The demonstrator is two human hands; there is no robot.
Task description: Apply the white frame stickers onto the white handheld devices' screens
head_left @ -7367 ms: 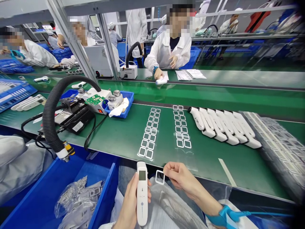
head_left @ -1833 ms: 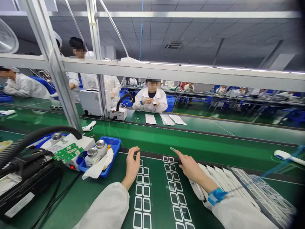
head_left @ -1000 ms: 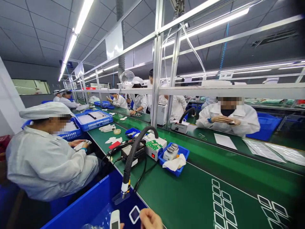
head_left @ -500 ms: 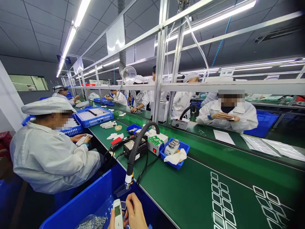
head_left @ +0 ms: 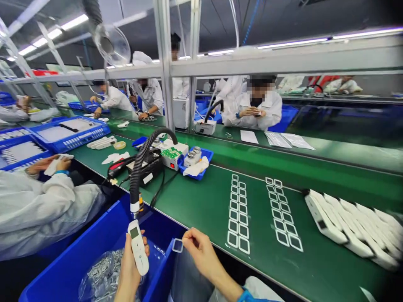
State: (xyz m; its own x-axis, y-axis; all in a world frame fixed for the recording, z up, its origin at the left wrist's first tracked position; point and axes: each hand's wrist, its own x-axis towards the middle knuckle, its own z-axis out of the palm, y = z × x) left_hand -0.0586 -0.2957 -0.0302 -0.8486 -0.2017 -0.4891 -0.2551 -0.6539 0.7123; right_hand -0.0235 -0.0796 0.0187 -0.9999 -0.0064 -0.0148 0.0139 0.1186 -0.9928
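Observation:
My left hand [head_left: 128, 264] is wrapped round a white handheld device [head_left: 138, 247] with a small grey screen near its top. The device stands tilted over the blue bin [head_left: 103, 239], just under the nozzle of a black flexible hose [head_left: 137, 176]. To the right, my right hand [head_left: 200, 251] pinches a small clear square frame with a white border [head_left: 177, 245] by its edge. That frame is apart from the device, near the bin's right rim. Rows of similar white-bordered frames [head_left: 238, 214] lie on the green bench [head_left: 204, 209].
Several white devices [head_left: 349, 226] lie side by side at the right. A blue tray [head_left: 197, 165] holds jars and a cloth. Beside it stands a white box with a red switch [head_left: 172, 155]. A co-worker's sleeve [head_left: 63, 201] is close at the left; other people sit across the bench.
My view has turned right and down, bringing the row of white devices into sight. My right hand has drawn the clear frame away from the device, to the right.

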